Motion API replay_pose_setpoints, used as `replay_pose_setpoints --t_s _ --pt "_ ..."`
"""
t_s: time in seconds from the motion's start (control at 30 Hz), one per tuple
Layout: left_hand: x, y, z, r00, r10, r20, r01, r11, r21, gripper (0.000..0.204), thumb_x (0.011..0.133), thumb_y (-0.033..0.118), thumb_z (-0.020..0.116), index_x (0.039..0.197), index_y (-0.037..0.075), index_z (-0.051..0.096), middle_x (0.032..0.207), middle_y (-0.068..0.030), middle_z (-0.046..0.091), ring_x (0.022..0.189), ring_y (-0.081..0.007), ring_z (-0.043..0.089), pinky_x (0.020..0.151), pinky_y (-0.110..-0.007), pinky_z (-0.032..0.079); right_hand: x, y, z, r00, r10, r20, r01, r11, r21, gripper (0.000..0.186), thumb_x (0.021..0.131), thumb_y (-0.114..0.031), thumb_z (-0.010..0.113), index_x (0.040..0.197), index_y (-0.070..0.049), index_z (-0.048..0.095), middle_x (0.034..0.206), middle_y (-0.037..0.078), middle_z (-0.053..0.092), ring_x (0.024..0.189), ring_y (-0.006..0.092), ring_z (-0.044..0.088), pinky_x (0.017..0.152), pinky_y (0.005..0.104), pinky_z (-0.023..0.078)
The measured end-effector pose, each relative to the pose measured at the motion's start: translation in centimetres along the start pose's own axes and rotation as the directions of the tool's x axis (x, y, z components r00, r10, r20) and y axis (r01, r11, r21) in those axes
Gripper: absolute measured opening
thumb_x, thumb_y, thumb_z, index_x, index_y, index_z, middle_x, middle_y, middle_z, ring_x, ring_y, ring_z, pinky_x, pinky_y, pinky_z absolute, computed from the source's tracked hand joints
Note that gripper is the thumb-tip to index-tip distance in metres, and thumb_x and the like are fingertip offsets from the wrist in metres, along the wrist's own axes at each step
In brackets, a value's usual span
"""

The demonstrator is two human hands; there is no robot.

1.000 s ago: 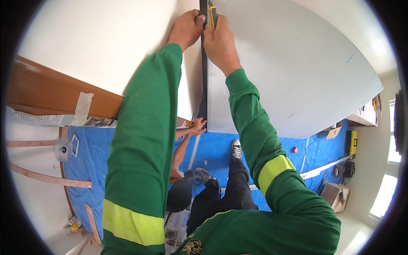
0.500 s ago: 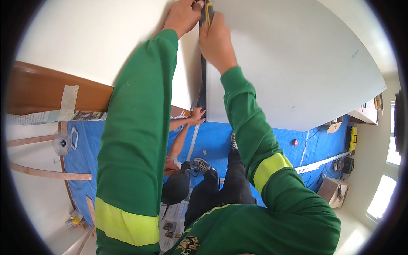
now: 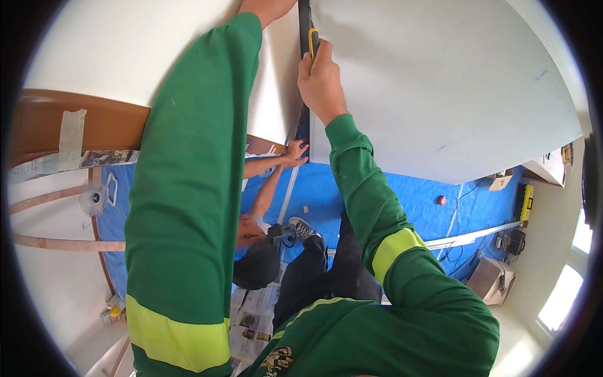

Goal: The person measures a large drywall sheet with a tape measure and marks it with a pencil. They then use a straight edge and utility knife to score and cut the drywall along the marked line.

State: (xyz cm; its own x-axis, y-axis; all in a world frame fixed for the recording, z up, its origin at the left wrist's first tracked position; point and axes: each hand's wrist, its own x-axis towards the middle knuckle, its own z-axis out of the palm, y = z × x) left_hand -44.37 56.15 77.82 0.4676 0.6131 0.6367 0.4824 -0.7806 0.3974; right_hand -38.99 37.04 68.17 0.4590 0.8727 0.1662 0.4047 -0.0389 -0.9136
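Note:
My right hand is closed around a yellow-and-black utility knife, whose tip points upward beside the panel's edge. The large pale grey panel stands upright, with a narrow dark strip running down its left edge. My left hand reaches up left of that strip; its fingers are cut off by the top of the picture. Lower down, another person's hands touch the bottom of the strip.
The other person crouches below, in a dark cap. Blue sheeting covers the floor, with newspaper near my legs. At right lie a long metal bar, cables and a cardboard box. A brown board spans the left wall.
My right hand with the knife has come down slightly along the panel's edge. My left hand has risen, mostly out of the picture. The whole view has shifted a little.

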Motion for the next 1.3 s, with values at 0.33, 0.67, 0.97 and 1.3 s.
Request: replay_pose_setpoints --t_s 0.33,0.67,0.97,1.3 --pt "0.5 1.3 -1.4 0.980 -0.118 0.162 0.121 0.993 -0.012 0.035 0.106 0.027 0.057 0.107 -0.008 0.064 0.105 -0.0366 0.067 0.103 -0.0564 0.063 0.089 -0.058 0.050 -3.3 4.3 1.6 0.999 0.038 0.016 -0.037 0.999 -0.025 0.024 0.108 -0.015 0.054 0.121 0.000 0.042 0.080 0.033 0.068 0.074 0.0576 0.064 0.063 0.0627 0.048" --pt "-0.2 1.5 -1.3 0.943 -0.242 0.226 0.271 0.957 -0.107 0.035 0.107 0.034 0.057 0.109 0.000 0.065 0.092 -0.0236 0.069 0.085 -0.0407 0.067 0.082 -0.051 0.052 -9.4 8.5 1.2 0.997 -0.001 0.083 0.008 0.996 -0.086 0.027 0.107 -0.016 0.055 0.124 0.001 0.041 0.080 0.036 0.066 0.077 0.0598 0.063 0.066 0.0668 0.047" --pt "-0.5 3.5 -2.7 0.913 -0.332 0.238 0.369 0.920 -0.133 0.031 0.107 0.026 0.058 0.105 -0.004 0.064 0.097 -0.0251 0.069 0.089 -0.0444 0.065 0.083 -0.052 0.051 3.4 -4.8 -5.5 0.957 -0.286 -0.056 0.287 0.958 0.006 0.026 0.107 -0.011 0.056 0.124 0.001 0.042 0.082 0.033 0.067 0.078 0.0565 0.065 0.065 0.0635 0.047" --pt "-0.7 3.0 -2.5 0.916 -0.328 0.232 0.377 0.901 -0.213 0.031 0.105 0.027 0.058 0.113 -0.001 0.070 0.105 -0.0240 0.073 0.095 -0.0438 0.069 0.088 -0.050 0.054 8.4 -10.2 -5.2 0.976 -0.209 -0.055 0.209 0.978 0.005 0.025 0.111 -0.019 0.052 0.118 0.001 0.041 0.088 0.031 0.070 0.079 0.0520 0.068 0.067 0.0590 0.051"
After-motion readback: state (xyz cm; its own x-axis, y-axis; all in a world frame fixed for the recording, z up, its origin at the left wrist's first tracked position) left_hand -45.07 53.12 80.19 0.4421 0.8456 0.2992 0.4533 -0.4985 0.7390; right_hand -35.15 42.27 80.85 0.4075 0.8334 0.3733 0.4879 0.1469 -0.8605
